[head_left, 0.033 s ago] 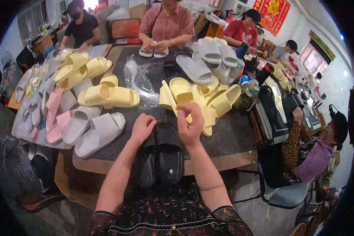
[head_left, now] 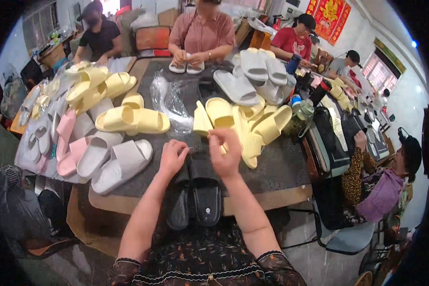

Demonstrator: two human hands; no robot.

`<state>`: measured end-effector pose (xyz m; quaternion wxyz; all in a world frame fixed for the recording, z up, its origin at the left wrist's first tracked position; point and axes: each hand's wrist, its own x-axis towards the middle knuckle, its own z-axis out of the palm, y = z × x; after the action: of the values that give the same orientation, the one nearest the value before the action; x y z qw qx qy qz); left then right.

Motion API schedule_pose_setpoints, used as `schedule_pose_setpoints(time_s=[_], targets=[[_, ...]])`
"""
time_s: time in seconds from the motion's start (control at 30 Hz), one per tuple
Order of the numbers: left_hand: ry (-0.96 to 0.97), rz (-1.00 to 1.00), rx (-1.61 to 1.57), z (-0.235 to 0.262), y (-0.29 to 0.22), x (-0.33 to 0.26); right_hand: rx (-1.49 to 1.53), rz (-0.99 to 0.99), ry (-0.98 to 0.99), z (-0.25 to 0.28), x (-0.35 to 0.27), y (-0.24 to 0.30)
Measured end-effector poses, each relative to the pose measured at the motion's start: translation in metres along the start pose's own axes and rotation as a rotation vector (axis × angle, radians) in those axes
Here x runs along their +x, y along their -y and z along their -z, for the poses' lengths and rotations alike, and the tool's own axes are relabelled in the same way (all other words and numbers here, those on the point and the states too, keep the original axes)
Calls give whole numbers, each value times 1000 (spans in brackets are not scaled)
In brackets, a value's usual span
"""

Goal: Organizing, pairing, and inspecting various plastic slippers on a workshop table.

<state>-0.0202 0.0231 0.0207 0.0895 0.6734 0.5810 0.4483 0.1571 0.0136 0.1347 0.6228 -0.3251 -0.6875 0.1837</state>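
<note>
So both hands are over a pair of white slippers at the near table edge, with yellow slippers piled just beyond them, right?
Not quite: the pair of slippers under the left hand and right hand is black, not white, as the head view shows. The yellow slippers do lie just beyond.

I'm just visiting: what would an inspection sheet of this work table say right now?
Surface: dark table, crowded with slippers.
Job's things: pair of black slippers at the near edge, under both hands.
Clutter: yellow slippers, grey slippers, white slippers, pink slippers, clear plastic bags, a jar.
Hands: left hand and right hand raised close together over the black pair; anything pinched is too small to tell.
Cables: nothing seen.
Surroundings: other people seated around the table, one handling a white pair.
</note>
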Motion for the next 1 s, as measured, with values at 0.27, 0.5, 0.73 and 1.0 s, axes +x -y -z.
schedule_pose_setpoints(time_s=[0.27, 0.5, 0.73, 1.0], targets=[[-87, 40, -111, 8, -6, -9, -148, -47, 174, -56, -66, -64], [85, 226, -279, 8, 3, -6, -25, -496, 81, -53, -76, -82], [99, 303, -515, 10, 7, -2, -51, -330, 104, -55, -77, -87], [35, 317, -682, 12, 9, 3, 36, -534, 112, -55, -73, -81]])
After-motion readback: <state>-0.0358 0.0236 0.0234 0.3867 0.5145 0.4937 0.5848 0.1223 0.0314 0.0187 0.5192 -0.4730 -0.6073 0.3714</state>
